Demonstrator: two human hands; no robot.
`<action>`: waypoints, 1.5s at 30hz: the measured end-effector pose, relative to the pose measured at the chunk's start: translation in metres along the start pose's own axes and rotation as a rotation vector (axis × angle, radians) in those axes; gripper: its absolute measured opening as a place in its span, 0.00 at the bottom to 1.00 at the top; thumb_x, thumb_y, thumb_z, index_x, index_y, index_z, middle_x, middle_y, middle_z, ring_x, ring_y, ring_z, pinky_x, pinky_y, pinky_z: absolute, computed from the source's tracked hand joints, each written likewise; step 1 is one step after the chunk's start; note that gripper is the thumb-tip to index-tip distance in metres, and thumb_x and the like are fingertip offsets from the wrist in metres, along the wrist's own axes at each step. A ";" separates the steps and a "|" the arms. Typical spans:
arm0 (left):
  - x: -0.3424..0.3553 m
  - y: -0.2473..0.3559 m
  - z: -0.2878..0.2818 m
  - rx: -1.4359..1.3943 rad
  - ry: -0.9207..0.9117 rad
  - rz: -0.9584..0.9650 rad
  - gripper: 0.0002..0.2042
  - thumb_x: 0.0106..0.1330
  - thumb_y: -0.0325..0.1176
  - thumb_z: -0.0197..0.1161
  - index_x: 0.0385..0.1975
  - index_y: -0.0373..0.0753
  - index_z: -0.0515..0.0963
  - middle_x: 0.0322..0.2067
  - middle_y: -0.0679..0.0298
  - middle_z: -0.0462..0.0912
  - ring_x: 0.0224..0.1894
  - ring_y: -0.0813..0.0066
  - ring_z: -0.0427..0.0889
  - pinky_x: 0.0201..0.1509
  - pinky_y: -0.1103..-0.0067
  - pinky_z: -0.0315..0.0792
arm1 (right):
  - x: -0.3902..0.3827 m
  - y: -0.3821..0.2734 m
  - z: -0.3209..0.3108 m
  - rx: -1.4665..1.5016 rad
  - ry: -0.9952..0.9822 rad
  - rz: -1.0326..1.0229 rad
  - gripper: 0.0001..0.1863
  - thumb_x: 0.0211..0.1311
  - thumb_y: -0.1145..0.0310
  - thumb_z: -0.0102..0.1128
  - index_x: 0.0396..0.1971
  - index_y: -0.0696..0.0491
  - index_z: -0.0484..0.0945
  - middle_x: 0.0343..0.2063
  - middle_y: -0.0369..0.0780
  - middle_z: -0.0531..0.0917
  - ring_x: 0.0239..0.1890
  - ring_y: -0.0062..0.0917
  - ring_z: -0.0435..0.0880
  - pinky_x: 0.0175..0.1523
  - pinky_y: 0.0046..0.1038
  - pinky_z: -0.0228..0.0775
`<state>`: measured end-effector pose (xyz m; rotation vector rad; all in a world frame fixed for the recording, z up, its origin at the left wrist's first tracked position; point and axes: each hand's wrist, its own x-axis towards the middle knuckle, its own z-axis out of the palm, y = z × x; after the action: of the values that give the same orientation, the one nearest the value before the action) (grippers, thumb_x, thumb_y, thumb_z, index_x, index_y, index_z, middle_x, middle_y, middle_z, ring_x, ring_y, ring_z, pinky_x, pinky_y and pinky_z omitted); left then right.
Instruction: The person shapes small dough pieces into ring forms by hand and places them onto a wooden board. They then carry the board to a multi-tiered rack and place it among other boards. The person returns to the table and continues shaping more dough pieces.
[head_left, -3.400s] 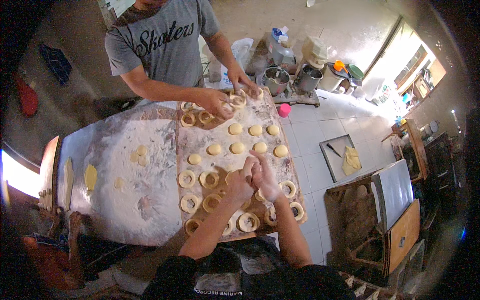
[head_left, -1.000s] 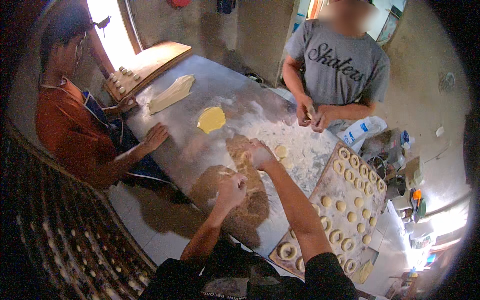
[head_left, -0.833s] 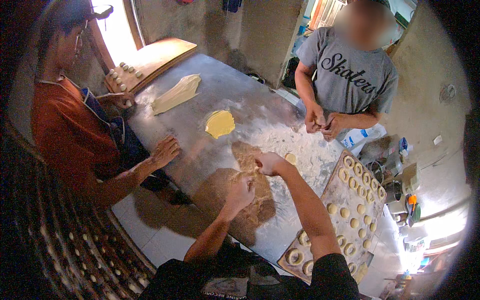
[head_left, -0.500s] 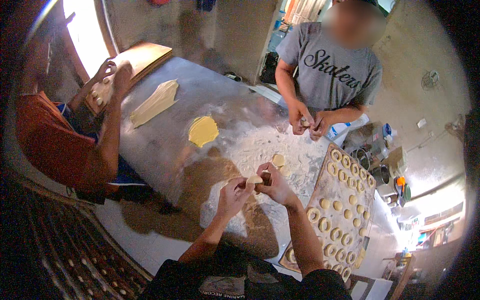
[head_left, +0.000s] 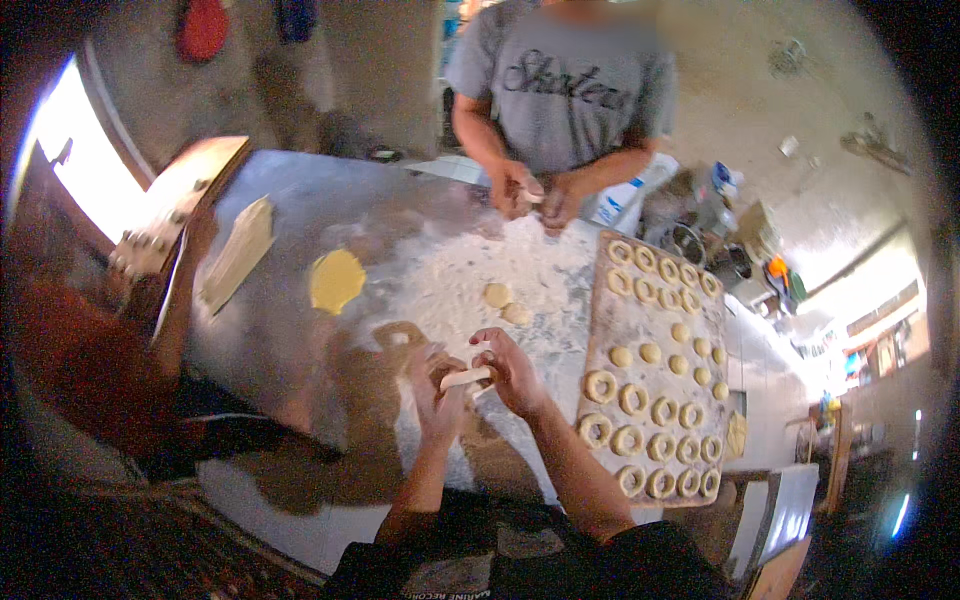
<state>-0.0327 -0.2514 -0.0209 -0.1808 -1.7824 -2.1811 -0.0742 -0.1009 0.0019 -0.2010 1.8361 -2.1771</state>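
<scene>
Over the floury near part of the table, my left hand (head_left: 436, 398) and my right hand (head_left: 512, 375) hold a pale piece of dough (head_left: 466, 378) between them. It looks like a short, slightly curved strip spanning my fingers. Whether it has a hole cannot be seen from this side. Just beyond my hands, two small round dough pieces (head_left: 497, 295) lie in the loose flour (head_left: 450, 270). To my right is a floured board (head_left: 640, 335) bearing dough rings (head_left: 664, 410) in rows, with several small dough balls (head_left: 650, 353) among them.
Across the table a person in a grey shirt (head_left: 570, 90) handles a small dough piece. A yellow mass (head_left: 337, 281) and a long slab of dough (head_left: 238, 255) lie leftward. Another person (head_left: 90, 330) is at the left beside a board (head_left: 185, 205). Pots (head_left: 690, 243) stand far right.
My view has turned, so the table and people sit further left. The dough between my hands looked like a small half-moon before; now it appears longer and strip-like.
</scene>
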 end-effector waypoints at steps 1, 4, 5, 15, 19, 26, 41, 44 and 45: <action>-0.004 -0.004 0.003 -0.019 -0.043 0.035 0.19 0.69 0.25 0.51 0.60 0.35 0.64 0.47 0.55 0.73 0.44 0.70 0.76 0.48 0.74 0.73 | -0.005 0.000 -0.001 -0.068 0.144 -0.061 0.18 0.66 0.69 0.53 0.55 0.54 0.72 0.45 0.39 0.80 0.41 0.22 0.78 0.47 0.28 0.72; -0.019 -0.023 0.041 0.137 0.103 0.087 0.19 0.74 0.38 0.48 0.59 0.35 0.64 0.42 0.59 0.75 0.40 0.73 0.75 0.43 0.77 0.73 | -0.030 -0.005 -0.007 -0.173 -0.110 -0.211 0.19 0.70 0.61 0.51 0.58 0.49 0.67 0.33 0.36 0.78 0.32 0.21 0.76 0.40 0.26 0.70; -0.024 -0.029 0.057 0.174 0.141 0.104 0.20 0.76 0.42 0.47 0.59 0.35 0.64 0.41 0.61 0.76 0.38 0.73 0.75 0.42 0.78 0.73 | -0.040 -0.008 -0.011 -0.052 -0.072 -0.155 0.19 0.72 0.59 0.50 0.58 0.47 0.65 0.29 0.35 0.77 0.29 0.21 0.75 0.38 0.26 0.70; -0.059 -0.023 0.224 -0.254 -0.229 -0.245 0.14 0.78 0.36 0.46 0.50 0.33 0.72 0.39 0.57 0.78 0.36 0.65 0.79 0.42 0.69 0.74 | -0.153 -0.043 -0.149 -0.136 0.368 -0.179 0.29 0.74 0.37 0.39 0.61 0.44 0.60 0.22 0.35 0.71 0.25 0.22 0.72 0.33 0.29 0.66; -0.084 -0.006 0.309 0.443 -0.475 0.083 0.12 0.70 0.26 0.53 0.51 0.38 0.72 0.34 0.54 0.83 0.34 0.58 0.83 0.39 0.65 0.76 | -0.226 -0.062 -0.228 0.514 0.316 -0.272 0.25 0.76 0.47 0.45 0.63 0.46 0.59 0.24 0.38 0.74 0.29 0.26 0.77 0.39 0.31 0.71; -0.138 -0.012 0.434 0.588 -0.790 -0.023 0.07 0.74 0.36 0.50 0.46 0.43 0.68 0.28 0.43 0.83 0.34 0.34 0.82 0.35 0.46 0.72 | -0.305 -0.066 -0.321 0.329 0.734 -0.218 0.18 0.77 0.56 0.42 0.58 0.48 0.66 0.29 0.31 0.75 0.28 0.18 0.76 0.35 0.23 0.71; -0.155 -0.049 0.542 1.151 -0.898 0.139 0.23 0.71 0.40 0.57 0.58 0.34 0.62 0.50 0.36 0.73 0.49 0.34 0.77 0.48 0.44 0.68 | -0.347 -0.026 -0.451 -0.455 0.867 0.397 0.42 0.68 0.43 0.53 0.72 0.50 0.49 0.57 0.55 0.77 0.54 0.49 0.81 0.58 0.46 0.70; -0.151 -0.055 0.536 1.185 -0.963 0.069 0.35 0.63 0.48 0.65 0.65 0.39 0.60 0.59 0.41 0.67 0.62 0.40 0.68 0.60 0.46 0.64 | -0.350 -0.029 -0.453 -0.880 0.830 0.538 0.48 0.61 0.46 0.63 0.73 0.49 0.48 0.55 0.53 0.78 0.48 0.49 0.83 0.54 0.49 0.72; -0.154 -0.055 0.531 1.197 -1.016 0.018 0.36 0.62 0.49 0.66 0.66 0.40 0.59 0.60 0.41 0.67 0.63 0.40 0.66 0.61 0.45 0.63 | -0.351 -0.029 -0.450 -0.941 0.815 0.553 0.49 0.60 0.47 0.65 0.73 0.48 0.48 0.54 0.53 0.79 0.49 0.49 0.83 0.54 0.49 0.72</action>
<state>0.0403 0.2993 -0.0032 -1.0758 -3.1776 -0.5974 0.1267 0.4333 -0.0237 1.0177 2.7509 -0.9210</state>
